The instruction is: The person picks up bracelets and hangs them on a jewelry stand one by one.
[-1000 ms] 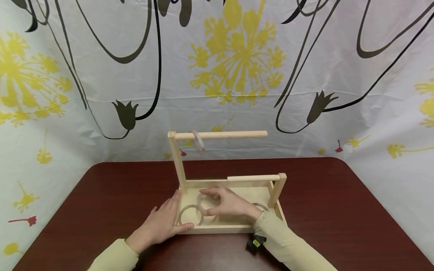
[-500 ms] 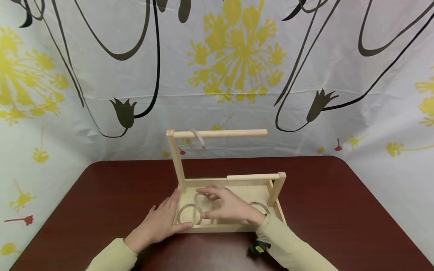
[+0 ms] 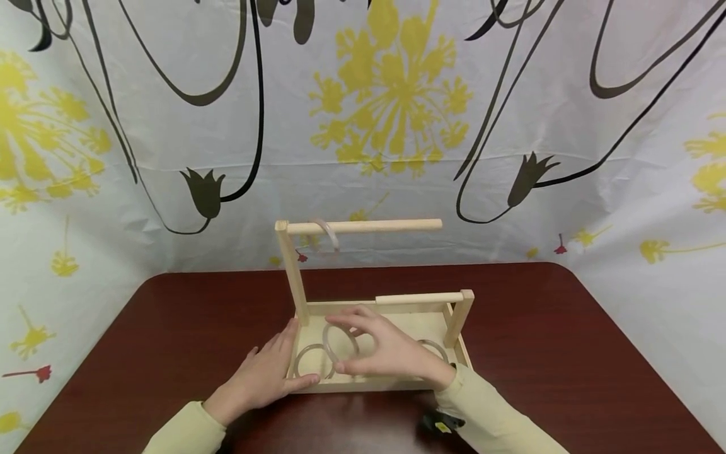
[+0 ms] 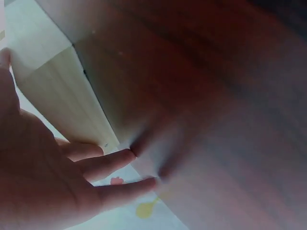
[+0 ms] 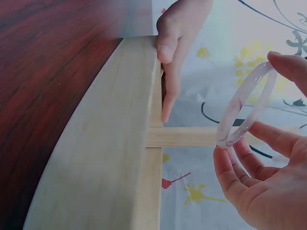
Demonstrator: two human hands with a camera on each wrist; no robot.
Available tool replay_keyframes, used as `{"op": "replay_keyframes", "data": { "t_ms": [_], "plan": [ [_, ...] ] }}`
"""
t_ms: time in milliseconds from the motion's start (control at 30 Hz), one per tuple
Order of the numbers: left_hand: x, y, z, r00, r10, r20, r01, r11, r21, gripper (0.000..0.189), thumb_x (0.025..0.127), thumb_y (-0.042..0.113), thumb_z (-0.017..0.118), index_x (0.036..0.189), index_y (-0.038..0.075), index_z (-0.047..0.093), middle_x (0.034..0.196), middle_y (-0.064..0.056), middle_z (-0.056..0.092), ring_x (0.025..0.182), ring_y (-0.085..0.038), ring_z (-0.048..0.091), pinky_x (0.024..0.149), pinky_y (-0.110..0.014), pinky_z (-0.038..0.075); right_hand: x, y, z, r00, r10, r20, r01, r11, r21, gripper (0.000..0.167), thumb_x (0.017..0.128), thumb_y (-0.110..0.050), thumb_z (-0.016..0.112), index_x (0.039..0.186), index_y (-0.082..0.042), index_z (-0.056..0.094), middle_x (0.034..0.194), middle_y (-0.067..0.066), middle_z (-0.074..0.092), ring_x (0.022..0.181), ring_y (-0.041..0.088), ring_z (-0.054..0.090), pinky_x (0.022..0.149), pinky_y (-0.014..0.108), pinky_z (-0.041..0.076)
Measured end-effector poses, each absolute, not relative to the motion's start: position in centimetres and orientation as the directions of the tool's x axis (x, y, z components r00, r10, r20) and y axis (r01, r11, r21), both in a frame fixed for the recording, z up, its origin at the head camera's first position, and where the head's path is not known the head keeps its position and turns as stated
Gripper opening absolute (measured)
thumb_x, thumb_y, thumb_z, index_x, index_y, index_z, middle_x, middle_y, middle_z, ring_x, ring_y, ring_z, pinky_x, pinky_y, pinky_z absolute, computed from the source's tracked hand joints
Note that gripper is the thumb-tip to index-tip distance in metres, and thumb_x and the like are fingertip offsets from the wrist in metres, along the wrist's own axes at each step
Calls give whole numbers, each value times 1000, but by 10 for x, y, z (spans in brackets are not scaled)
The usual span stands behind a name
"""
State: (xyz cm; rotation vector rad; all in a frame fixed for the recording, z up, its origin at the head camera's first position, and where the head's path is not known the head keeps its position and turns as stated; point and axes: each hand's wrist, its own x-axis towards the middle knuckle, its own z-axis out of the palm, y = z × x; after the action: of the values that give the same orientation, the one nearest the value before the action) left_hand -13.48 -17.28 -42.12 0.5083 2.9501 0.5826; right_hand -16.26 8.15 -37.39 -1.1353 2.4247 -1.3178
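Note:
My right hand (image 3: 391, 348) pinches a translucent pale bangle (image 5: 235, 105) between thumb and fingertips, tilted up over the left part of a wooden tray stand (image 3: 386, 384). My left hand (image 3: 262, 377) rests against the tray's left end, fingers extended along the side and thumb over the front edge. Under the held bangle, another bangle (image 3: 297, 361) lies in the tray's left front corner. A further bangle (image 3: 435, 344) lies at the right, partly hidden behind my right wrist. One more bangle (image 3: 330, 236) hangs on the stand's upper bar (image 3: 386, 225), near its post.
A tall post (image 3: 292, 271) carries the upper bar at the left. At the right, a short post (image 3: 460, 318) holds a lower bar (image 3: 420, 298) pointing left. The stand sits on a dark red-brown table (image 3: 204, 321). Behind hangs a white cloth (image 3: 363, 139) with printed flowers.
My right hand has turned the pinched bangle so that its ring faces the head view more, and has shifted slightly. My left hand stays on the tray's end.

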Motion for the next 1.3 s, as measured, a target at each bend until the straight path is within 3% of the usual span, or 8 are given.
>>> {"op": "replay_keyframes", "data": {
  "t_ms": [167, 467, 600, 933, 1167, 1300],
  "plan": [
    [-139, -174, -419, -916, 399, 29, 372, 823, 428, 110, 82, 61, 66, 148, -13, 18, 150, -30, 27, 132, -40, 38, 98, -61, 36, -153, 92, -368, -699, -675, 238, -566, 318, -760, 66, 79, -33, 80, 138, -27, 53, 129, -11, 49, 106, 10, 54, 92, 39, 45],
    [-146, -172, -408, -903, 430, -12, 374, 799, 471, 115, 79, 57, 71, 146, -17, 14, 148, -37, 22, 134, -45, 32, 100, -63, 33, -146, 113, -366, -702, -647, 296, -603, 320, -731, 65, 78, -32, 81, 137, -24, 55, 130, -6, 49, 107, 11, 56, 91, 36, 46],
    [-146, -171, -405, -902, 430, -36, 358, 792, 494, 115, 79, 55, 73, 146, -18, 14, 149, -37, 21, 133, -46, 33, 99, -63, 32, -145, 123, -365, -682, -645, 344, -638, 296, -711, 64, 78, -26, 82, 136, -19, 56, 131, -3, 50, 107, 15, 56, 91, 34, 47],
    [-143, -174, -400, -901, 414, -127, 308, 818, 485, 115, 80, 55, 72, 146, -17, 12, 150, -35, 20, 134, -44, 32, 99, -63, 32, -136, 140, -347, -694, -638, 334, -640, 334, -692, 64, 80, -32, 80, 138, -29, 53, 135, -8, 48, 106, 12, 57, 86, 36, 48],
    [-144, -168, -399, -900, 416, -128, 311, 821, 480, 117, 79, 55, 73, 146, -17, 11, 148, -37, 22, 128, -45, 41, 98, -62, 34, -132, 151, -333, -666, -637, 388, -668, 277, -691, 64, 81, -27, 81, 138, -26, 53, 134, -5, 49, 108, 15, 58, 81, 33, 52],
    [-144, -168, -399, -903, 408, -134, 302, 826, 477, 118, 78, 55, 74, 147, -17, 10, 147, -38, 22, 124, -45, 46, 96, -61, 37, -133, 156, -327, -643, -637, 426, -696, 251, -673, 64, 81, -23, 80, 139, -21, 53, 132, -2, 49, 112, 16, 55, 88, 33, 49]
  ]
}}
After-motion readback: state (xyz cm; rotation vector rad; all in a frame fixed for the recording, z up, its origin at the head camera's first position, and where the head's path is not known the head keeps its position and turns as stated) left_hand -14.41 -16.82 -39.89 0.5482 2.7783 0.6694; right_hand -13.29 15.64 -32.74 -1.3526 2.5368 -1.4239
